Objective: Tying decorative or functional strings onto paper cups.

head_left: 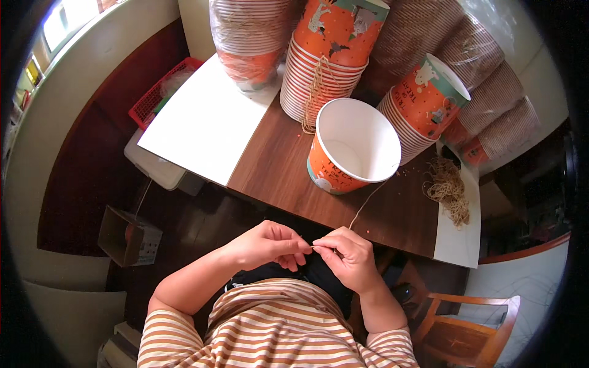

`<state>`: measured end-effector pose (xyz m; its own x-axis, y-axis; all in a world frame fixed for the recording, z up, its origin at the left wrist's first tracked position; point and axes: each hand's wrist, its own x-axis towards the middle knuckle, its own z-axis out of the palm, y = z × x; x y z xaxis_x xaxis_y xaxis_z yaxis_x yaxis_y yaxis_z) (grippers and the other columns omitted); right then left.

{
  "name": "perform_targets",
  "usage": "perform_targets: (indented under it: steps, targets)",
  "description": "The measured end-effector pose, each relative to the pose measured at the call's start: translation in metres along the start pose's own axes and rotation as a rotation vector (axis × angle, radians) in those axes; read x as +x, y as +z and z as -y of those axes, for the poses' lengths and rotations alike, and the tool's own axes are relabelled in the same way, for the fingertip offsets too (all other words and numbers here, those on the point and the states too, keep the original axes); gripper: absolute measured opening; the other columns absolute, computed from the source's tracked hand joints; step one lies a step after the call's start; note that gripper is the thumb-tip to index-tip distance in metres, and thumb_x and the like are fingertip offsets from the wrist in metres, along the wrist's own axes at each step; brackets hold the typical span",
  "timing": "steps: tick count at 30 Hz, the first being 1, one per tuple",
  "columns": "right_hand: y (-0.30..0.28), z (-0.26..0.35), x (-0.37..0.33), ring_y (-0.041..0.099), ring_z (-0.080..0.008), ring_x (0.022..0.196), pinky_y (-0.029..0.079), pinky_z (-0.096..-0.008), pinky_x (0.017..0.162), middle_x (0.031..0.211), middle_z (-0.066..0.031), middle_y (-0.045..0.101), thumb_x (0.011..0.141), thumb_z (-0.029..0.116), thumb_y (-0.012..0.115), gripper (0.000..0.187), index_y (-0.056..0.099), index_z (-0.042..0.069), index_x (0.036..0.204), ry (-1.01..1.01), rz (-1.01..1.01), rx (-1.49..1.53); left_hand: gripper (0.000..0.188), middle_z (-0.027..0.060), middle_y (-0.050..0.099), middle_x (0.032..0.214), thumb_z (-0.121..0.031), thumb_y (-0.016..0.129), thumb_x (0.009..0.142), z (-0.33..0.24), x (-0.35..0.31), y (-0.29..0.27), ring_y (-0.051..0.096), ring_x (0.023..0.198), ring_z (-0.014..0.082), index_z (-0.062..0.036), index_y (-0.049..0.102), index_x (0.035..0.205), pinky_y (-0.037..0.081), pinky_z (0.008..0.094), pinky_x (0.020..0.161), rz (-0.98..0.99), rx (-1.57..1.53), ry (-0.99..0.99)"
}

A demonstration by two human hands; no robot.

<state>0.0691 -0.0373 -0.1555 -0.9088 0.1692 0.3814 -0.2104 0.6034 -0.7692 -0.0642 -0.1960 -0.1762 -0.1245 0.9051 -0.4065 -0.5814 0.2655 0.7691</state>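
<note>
In front of my body, beyond the table's near edge, my left hand [274,246] and my right hand [348,259] meet fingertip to fingertip. Both pinch a thin tan string [364,207], whose short end shows between them. From my right hand the string runs up over the table edge to the right side of an orange paper bucket [331,168]. The bucket stands upright, its white inside bare to view. Whether the string is fixed to the bucket's wall cannot be made out.
Nested orange buckets [340,37] stand behind, with looped strings [319,92] hanging on them. Another stack [423,104] stands to the right, near a tangle of string [449,190]. Plastic-wrapped stacks [251,43] line the back. A wooden chair [463,334] is at lower right.
</note>
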Motion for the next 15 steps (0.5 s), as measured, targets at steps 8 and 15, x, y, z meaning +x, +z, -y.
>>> perform_targets:
  steps: [8,15]
  targets:
    - [0.0,0.001,-0.001,0.062,-0.0177,0.083,0.049,-0.0279,0.075,0.095,-0.0106,0.062,0.075,0.001,0.068,0.03,0.059,0.0,0.104,0.147,0.036,0.123,0.02,0.0031,0.064,0.076,-0.017,0.057,0.091,0.003,-0.001,0.006,0.058,0.066,0.0076,0.0009,0.064,0.092,0.048,0.0204,0.061,-0.041,0.14,0.127]
    - [0.01,-0.002,-0.012,0.059,-0.0095,0.079,0.049,-0.0219,0.07,0.098,-0.008,0.062,0.083,-0.001,0.061,0.029,0.052,-0.002,0.11,0.364,0.149,0.413,0.022,0.0018,0.063,0.074,-0.018,0.057,0.091,-0.005,-0.007,0.018,0.055,0.064,0.006,0.0021,0.064,0.091,0.047,0.0206,0.058,-0.096,0.33,0.216]
